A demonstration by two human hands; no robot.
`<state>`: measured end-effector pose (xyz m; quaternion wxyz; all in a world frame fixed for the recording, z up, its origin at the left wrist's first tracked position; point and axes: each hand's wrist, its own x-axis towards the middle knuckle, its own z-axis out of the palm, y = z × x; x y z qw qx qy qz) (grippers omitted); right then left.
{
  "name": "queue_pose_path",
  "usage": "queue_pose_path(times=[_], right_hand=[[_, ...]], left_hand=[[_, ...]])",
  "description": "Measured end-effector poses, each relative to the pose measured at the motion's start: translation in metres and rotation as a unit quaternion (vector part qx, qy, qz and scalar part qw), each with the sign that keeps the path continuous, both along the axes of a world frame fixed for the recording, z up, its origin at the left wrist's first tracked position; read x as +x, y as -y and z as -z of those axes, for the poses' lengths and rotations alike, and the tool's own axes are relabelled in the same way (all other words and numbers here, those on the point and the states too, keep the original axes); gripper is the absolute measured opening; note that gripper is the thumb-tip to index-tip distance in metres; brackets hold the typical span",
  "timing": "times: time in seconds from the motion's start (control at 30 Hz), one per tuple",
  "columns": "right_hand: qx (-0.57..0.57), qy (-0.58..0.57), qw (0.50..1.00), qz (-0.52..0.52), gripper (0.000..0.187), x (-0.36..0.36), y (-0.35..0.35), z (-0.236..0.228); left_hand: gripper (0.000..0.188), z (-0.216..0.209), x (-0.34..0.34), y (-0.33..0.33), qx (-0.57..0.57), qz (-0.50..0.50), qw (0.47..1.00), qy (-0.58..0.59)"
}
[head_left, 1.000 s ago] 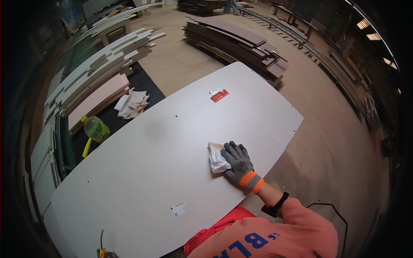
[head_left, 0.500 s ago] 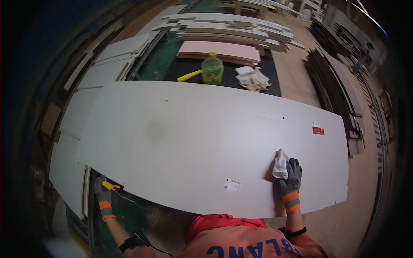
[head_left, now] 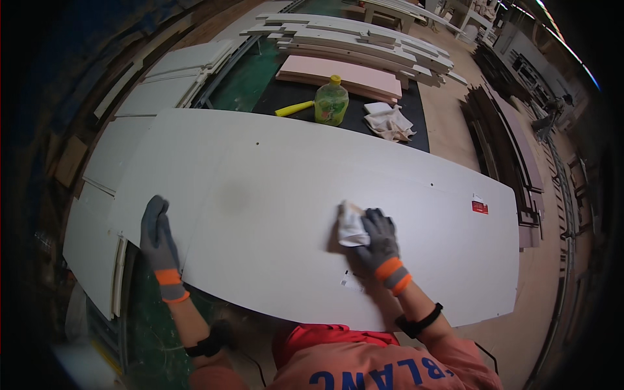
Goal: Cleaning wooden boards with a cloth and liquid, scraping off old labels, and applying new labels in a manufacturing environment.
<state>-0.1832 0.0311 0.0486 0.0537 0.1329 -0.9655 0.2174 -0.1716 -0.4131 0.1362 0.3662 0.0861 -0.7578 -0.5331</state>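
The gloved right hand (head_left: 382, 239), clasping a white cloth (head_left: 352, 225), has shifted toward the middle of the white panel (head_left: 292, 169), apparently wiping; the gloved left hand (head_left: 156, 229), straight-fingered, seemingly empty, has moved to its left end.

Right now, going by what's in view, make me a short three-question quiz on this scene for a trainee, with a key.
1. What fabric item does the gray-gloved, orange-cuffed right hand hold?
2. True or false: the yellow-capped, green-tinted clear bottle stands to the right of the crumpled off-white rag.
3. In the picture, the small rectangular red sticker is nearest which end of the long smooth white panel?
A) left
B) right

Key:
1. A folded white cloth.
2. False.
3. B.
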Motion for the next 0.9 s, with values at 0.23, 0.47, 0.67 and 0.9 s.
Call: queue_pose_path(times=[0.23,0.47,0.67,0.9], right_hand=[[-0.001,0.069,0.991,-0.118,0.071,-0.058,0.128,-0.005],[-0.144,0.086,0.949,-0.268,0.058,-0.144,0.069,-0.055],[-0.188,0.092,0.973,-0.099,0.054,-0.292,0.099,-0.044],[0.093,0.099,0.990,0.040,0.057,-0.448,0.194,0.033]], left_hand=[[0.027,-0.034,-0.089,-0.203,0.018,0.310,0.947,-0.081],[0.035,0.047,-0.132,-0.224,0.501,0.274,0.805,-0.165],[0.043,0.106,-0.156,-0.221,0.567,0.404,0.717,0.025],[0.028,0.085,-0.164,-0.224,0.796,0.195,0.572,0.037]])
